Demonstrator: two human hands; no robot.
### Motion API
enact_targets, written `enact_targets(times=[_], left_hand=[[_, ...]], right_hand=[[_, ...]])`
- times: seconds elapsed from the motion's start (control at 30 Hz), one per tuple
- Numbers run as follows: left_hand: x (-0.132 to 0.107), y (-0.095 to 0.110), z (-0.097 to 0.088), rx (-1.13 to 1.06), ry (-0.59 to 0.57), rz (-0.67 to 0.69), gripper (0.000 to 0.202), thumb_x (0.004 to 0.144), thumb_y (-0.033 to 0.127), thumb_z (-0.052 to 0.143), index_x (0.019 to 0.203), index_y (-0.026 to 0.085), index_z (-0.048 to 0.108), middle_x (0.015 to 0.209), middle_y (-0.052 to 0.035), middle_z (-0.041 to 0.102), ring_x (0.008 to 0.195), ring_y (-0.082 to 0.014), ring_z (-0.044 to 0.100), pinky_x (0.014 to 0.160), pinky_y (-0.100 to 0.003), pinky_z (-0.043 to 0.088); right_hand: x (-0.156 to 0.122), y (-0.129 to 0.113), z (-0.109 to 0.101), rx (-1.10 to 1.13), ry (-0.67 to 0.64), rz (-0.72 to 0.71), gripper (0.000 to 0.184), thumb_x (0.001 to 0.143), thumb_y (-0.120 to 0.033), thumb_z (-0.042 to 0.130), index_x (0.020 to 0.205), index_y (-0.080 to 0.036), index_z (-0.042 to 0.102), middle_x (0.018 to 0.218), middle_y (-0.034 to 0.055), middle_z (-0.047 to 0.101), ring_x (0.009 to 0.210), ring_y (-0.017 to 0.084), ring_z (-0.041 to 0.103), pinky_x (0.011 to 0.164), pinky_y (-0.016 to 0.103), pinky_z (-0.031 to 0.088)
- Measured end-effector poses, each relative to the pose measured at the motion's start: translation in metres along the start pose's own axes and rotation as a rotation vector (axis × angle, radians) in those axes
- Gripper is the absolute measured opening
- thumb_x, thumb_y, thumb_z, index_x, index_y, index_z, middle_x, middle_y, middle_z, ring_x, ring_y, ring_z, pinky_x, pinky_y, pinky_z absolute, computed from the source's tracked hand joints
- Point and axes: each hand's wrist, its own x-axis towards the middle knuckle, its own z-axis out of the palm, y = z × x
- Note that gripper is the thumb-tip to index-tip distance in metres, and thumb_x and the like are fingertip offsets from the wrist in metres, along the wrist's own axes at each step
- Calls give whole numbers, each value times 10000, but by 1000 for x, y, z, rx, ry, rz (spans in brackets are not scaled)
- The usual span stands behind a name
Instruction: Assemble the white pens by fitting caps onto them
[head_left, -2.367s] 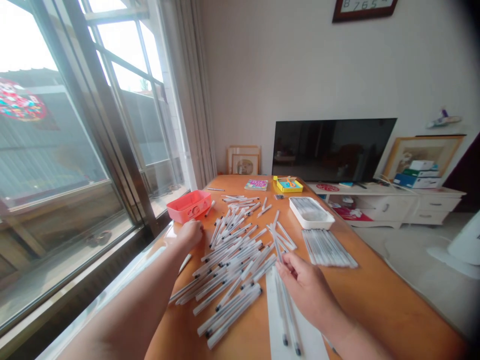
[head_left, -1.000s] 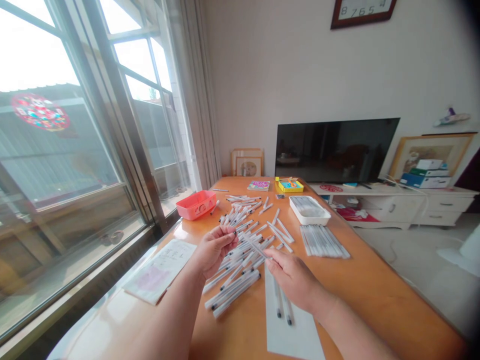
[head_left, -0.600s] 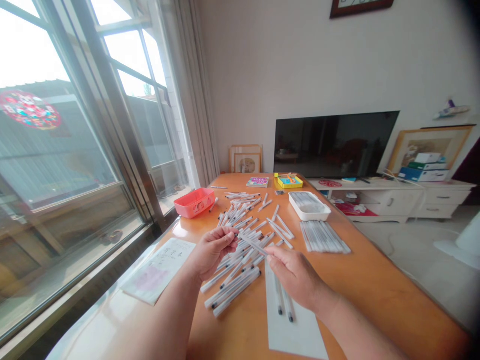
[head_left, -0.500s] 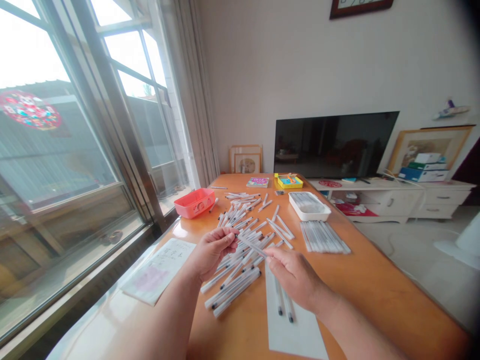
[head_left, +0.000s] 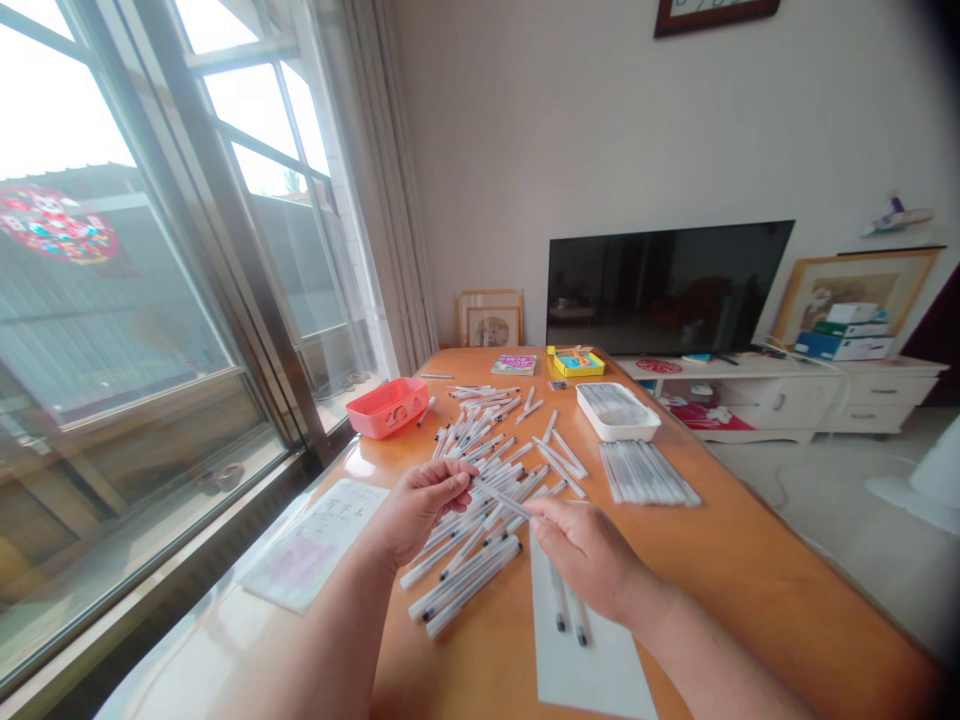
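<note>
Between my hands, above the pile, a white pen with a dark end is held at a slant. My left hand pinches its dark end, and my right hand has its fingers closed round the other end. Many white pens with black ends lie loosely heaped on the table under and beyond my hands. Two pens with black caps rest on a white sheet of paper, partly below my right hand. What exactly is between my left fingertips is hidden.
A red basket stands left of the heap. On the right, a white tray sits behind a row of pens. A paper booklet lies near the window side. Farther back are a yellow box and a colourful booklet.
Both hands and the pen between them have hardly moved. The view has shifted very slightly; the things on the table lie as before.
</note>
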Motion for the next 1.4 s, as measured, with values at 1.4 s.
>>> enact_targets(times=[1.4], left_hand=[[-2,-4,10,-18,-13,24,250,829,350,734,922,127,670,832,-66,670,670,-111,577,648,-239,440]], right_hand=[[1,7,9,398,-56,138,450,997,-552,366,734,-212,501,562,-38,495,546,130,473,575,266,398]])
